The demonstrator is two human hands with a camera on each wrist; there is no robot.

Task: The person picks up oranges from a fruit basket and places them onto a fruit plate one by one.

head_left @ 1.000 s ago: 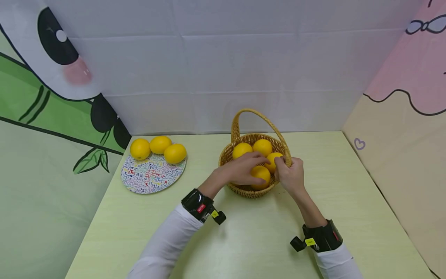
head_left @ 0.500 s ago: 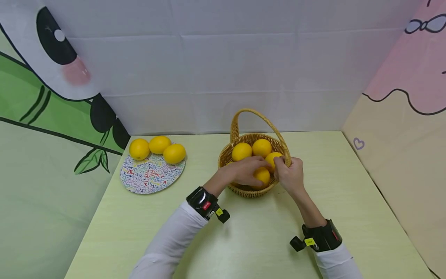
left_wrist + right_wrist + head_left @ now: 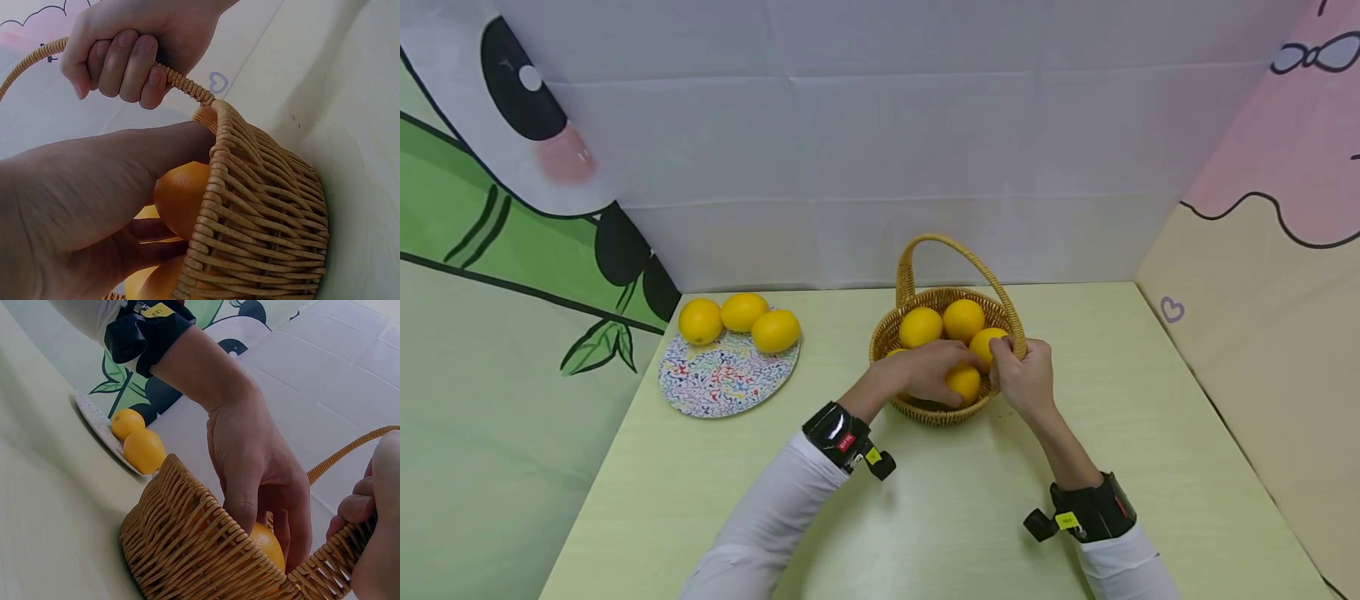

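Note:
The wicker basket [image 3: 936, 412] stands on the table with several yellow-orange oranges [image 3: 964, 318] inside. Down in its front part, my left hand [image 3: 931, 372] has thumb and fingers around one orange [image 3: 964, 383]. The left wrist view shows this orange [image 3: 182, 197] just behind the rim, between thumb and fingers. My right hand [image 3: 1026, 375] grips the basket's arched handle [image 3: 958, 244] low on the right side, fingers curled round it. The basket wall hides part of the left fingertips in the right wrist view.
A round speckled plate [image 3: 722, 383] lies at the back left of the table [image 3: 925, 517], with three oranges [image 3: 745, 312] at its far edge. A white cloth backdrop [image 3: 865, 150] rises right behind the table, with printed side panels left and right.
My left hand has moved slightly right and lower into the basket, its thumb and fingers closing around the front orange. The right hand keeps its grip on the handle; the basket stays in place.

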